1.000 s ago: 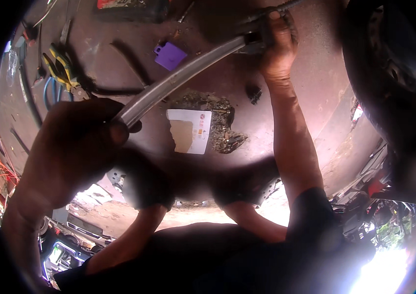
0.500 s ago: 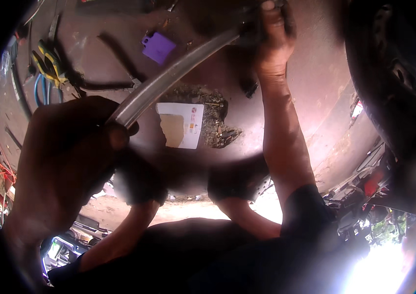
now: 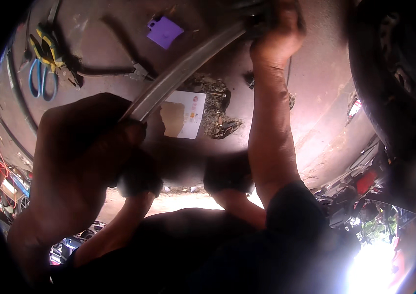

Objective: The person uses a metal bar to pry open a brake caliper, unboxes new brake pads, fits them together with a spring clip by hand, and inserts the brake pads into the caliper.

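Observation:
A long grey, slightly curved strip [image 3: 188, 68] slants across the middle, raised above the brown ground. Its near end is pinched between the thumb and fingers of my left hand [image 3: 90, 137], which lies in deep shadow. At the far end, my right hand [image 3: 284, 29] is closed with its fingers wrapped round; a dark part there is blurred, so what joins the strip is hard to make out. Beneath the strip lies a torn white card [image 3: 195, 115] with a tan patch. A purple plastic tag [image 3: 165, 33] rests beyond the strip.
At left lie yellow-and-black pliers [image 3: 46, 49], blue-handled scissors [image 3: 41, 81] and dark-handled pliers [image 3: 141, 72]. Small metal bits sit in a dirt patch [image 3: 222, 115] beside the card. A black tyre [image 3: 379, 83] stands at right. My feet in dark shoes [image 3: 141, 179] are near the bottom.
My left hand and the strip's near end have shifted right. The right hand has moved slightly right, still closed. The things on the ground sit a little higher in the picture.

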`<state>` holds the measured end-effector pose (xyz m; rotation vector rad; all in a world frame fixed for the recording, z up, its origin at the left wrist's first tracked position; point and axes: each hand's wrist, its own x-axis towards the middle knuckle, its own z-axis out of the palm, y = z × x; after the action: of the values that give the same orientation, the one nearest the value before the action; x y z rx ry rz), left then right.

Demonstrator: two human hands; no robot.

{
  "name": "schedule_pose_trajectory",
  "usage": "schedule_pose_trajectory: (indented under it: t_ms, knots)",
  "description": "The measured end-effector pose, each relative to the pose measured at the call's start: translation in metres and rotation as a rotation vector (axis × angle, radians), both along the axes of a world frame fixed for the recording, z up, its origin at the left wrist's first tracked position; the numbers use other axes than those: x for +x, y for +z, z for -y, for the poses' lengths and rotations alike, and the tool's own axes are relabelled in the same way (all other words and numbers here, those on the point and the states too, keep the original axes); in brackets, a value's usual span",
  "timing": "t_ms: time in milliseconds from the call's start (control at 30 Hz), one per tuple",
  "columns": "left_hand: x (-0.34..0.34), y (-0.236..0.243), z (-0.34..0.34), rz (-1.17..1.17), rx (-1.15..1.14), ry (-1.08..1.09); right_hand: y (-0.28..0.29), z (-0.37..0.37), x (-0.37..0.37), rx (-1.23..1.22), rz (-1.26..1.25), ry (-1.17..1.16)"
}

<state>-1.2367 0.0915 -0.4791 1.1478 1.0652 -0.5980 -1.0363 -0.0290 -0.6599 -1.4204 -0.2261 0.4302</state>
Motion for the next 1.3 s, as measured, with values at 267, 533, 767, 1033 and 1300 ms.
schedule_pose_trajectory:
  t_ms: [267, 533, 767, 1033, 1300]
  knots:
    - [-0.010, -0.008, 0.018, 0.086, 0.096, 0.054, 0.001, 0.004, -0.001, -0.116, 0.083, -0.013]
    - [-0.013, -0.016, 0.022, 0.112, 0.085, 0.028, -0.010, 0.007, 0.003, 0.013, 0.080, -0.009]
    - [-0.010, -0.012, 0.025, 0.109, -0.013, 0.113, -0.005, 0.012, 0.004, 0.001, 0.060, 0.052]
    - [-0.014, -0.018, 0.030, 0.101, -0.066, 0.188, -0.002, 0.009, 0.002, 0.001, 0.002, -0.011]
    - [-0.018, -0.020, 0.034, 0.112, -0.048, 0.198, -0.013, 0.015, 0.009, 0.034, 0.081, 0.015]
